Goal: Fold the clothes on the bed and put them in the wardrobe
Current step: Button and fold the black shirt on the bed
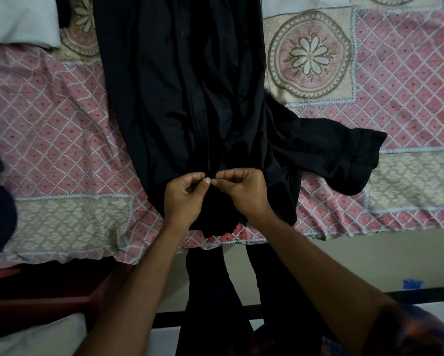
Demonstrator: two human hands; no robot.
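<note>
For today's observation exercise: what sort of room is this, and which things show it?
Probably a bedroom. A pink patterned bedspread fills the view, a black garment lies spread on it, and what looks like a white pillow sits at the far left.

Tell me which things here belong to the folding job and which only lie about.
Job: long black buttoned garment spread on the pink and beige patterned bedspread; left hand and right hand, both pinching its near end.
Lying about: white cloth at far left; small blue scrap on the floor.
</note>
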